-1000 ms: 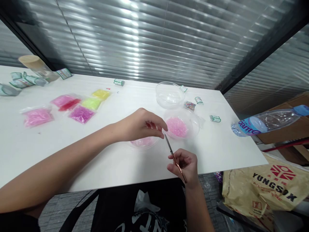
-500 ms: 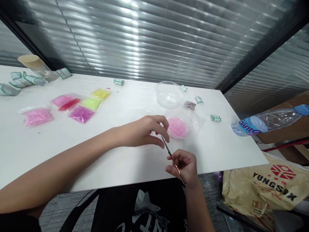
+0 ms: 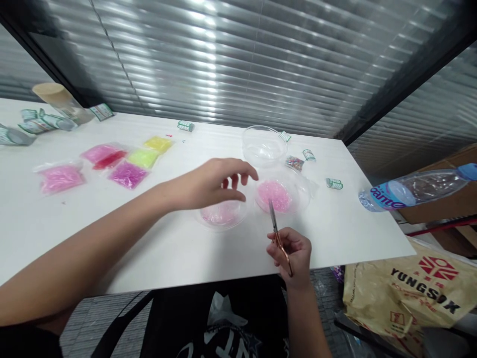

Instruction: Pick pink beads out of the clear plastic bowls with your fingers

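My right hand (image 3: pixel 292 253) is closed around the copper-coloured handles of a pair of scissors (image 3: pixel 275 221), whose blades point away from me and look closed. My left hand (image 3: pixel 219 184) hovers with fingers apart and nothing in it, above a clear bowl (image 3: pixel 218 226) that has pale pink bits at its bottom. Just right of it stands another clear bowl (image 3: pixel 303 201) with bright pink beads (image 3: pixel 275 195) in it; the scissor tips overlap these beads in view. Behind them is a third clear bowl (image 3: pixel 264 144).
Bags of pink beads (image 3: pixel 61 177), purple beads (image 3: pixel 128 174) and yellow beads (image 3: pixel 158 144) lie at left. A packet of mixed beads (image 3: pixel 294 162) and small green-white wrappers (image 3: pixel 334 183) are at right. A plastic bottle (image 3: pixel 402 191) lies near the right edge, above a tan bag (image 3: pixel 402 288).
My left hand has lifted away from the scissors, up and slightly left. The scissors in my right hand have swung more upright and moved right. Pink bits in the left bowl are now visible.
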### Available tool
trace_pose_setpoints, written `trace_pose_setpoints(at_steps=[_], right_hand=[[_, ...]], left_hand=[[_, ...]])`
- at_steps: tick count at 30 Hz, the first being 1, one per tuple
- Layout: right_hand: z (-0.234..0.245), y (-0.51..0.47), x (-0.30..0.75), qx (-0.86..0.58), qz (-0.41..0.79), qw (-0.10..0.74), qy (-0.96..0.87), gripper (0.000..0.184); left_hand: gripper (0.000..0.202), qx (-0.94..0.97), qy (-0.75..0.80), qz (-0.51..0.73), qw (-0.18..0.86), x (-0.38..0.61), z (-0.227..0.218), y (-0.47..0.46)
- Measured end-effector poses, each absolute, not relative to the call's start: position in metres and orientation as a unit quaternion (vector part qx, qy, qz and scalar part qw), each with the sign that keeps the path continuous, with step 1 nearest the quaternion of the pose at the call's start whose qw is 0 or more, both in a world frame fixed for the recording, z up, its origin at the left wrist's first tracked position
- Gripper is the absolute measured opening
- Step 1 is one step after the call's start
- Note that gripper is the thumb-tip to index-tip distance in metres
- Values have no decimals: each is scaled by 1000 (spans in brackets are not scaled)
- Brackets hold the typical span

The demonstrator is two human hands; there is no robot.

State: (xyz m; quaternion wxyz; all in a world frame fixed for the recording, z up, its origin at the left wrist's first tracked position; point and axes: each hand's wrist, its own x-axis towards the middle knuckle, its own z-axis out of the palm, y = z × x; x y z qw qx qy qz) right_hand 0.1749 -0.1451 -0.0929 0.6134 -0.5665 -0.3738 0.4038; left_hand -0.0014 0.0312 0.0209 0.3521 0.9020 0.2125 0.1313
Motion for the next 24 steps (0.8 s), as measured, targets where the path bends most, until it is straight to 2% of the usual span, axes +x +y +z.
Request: trace_pose_setpoints(at_steps=[3, 8, 17, 24], right_hand=[[-95, -144, 176, -570, 398, 643, -321, 27], [-94, -139, 175, -576, 389, 671, -257, 26], [-90, -136, 173, -570, 385, 687, -233, 28], [-89, -135, 172, -577, 385, 681, -237, 30]], left_hand=[[18, 919, 238, 68, 307, -10, 23, 42], [20, 929, 252, -43, 268, -7, 10, 44], [19, 950, 235, -67, 196, 6, -9, 32], [21, 950, 237, -70, 193, 9, -11, 29]])
